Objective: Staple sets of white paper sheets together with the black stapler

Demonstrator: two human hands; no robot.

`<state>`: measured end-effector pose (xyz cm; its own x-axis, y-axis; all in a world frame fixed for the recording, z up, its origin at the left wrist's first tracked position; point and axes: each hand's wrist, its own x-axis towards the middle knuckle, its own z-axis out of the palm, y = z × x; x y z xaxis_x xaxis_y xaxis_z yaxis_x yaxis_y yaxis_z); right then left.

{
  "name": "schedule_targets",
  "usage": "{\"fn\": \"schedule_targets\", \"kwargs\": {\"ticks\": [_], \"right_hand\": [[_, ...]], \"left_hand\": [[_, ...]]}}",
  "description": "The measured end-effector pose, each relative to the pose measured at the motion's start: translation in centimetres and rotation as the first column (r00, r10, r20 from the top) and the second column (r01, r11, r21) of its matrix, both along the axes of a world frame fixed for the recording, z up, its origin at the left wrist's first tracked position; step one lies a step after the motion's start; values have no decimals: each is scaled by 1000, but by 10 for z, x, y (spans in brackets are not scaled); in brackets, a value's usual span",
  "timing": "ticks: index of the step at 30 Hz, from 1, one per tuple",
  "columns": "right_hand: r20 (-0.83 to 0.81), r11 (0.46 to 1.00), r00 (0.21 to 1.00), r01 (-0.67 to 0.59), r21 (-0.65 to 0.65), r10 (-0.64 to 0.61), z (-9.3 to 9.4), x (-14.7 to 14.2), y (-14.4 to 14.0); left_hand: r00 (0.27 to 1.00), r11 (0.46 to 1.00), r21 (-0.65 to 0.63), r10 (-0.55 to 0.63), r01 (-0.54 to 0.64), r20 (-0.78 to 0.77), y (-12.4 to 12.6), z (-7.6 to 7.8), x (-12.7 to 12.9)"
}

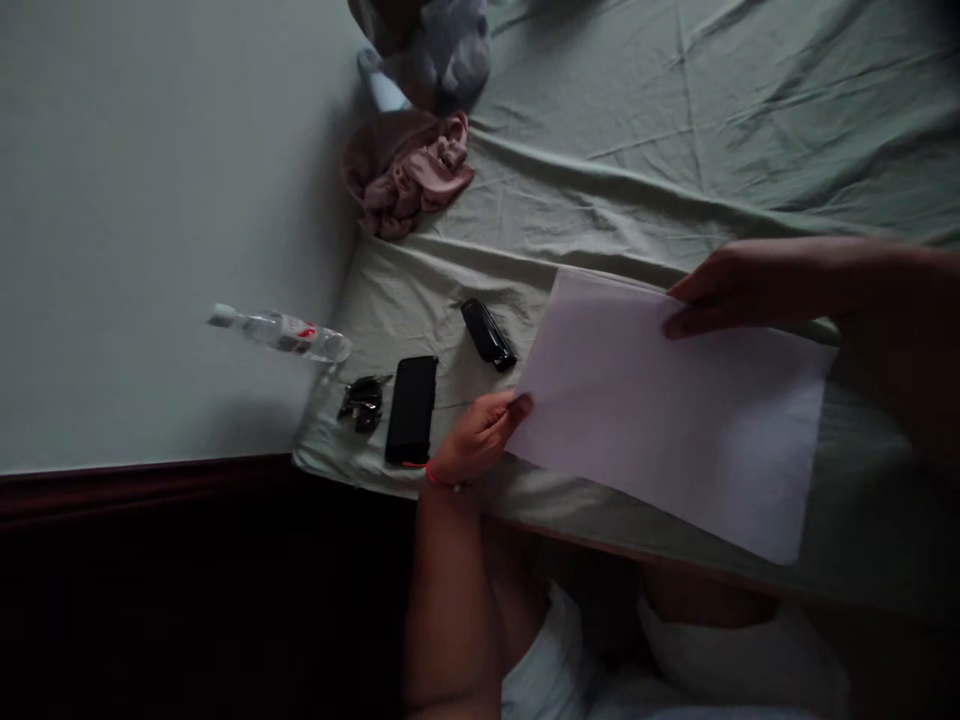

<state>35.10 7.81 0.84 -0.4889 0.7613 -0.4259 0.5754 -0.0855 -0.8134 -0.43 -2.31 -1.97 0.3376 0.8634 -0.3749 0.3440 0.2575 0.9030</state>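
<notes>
A white sheet of paper (pixel 667 410) is held just above a bed with a pale green sheet (pixel 675 130). My left hand (pixel 480 435) pinches the paper's near left corner; a red band circles that wrist. My right hand (pixel 727 290) grips the paper's far edge, thumb on top. A black phone (pixel 412 409) lies on the bed just left of my left hand. A small black stapler-like object (pixel 488 335) lies beyond that hand, close to the paper's left edge.
A bunch of keys (pixel 362 401) lies left of the phone at the bed's corner. A clear plastic bottle (pixel 281 332) lies against the pale wall. Pink crumpled cloth (pixel 412 172) and a light bundle (pixel 439 50) sit farther up the bed. My knees are below the bed edge.
</notes>
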Motion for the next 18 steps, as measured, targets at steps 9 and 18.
{"fn": "schedule_targets", "kwargs": {"ticks": [9,18], "right_hand": [[-38,969,996,74,-237,-85,-23,-16,-3],[67,985,998,4,-171,8,-37,-18,-1]], "left_hand": [[942,937,-102,333,-335,-42,8,-6,-20],[770,769,50,639,-637,-10,17,-20,-5]]}}
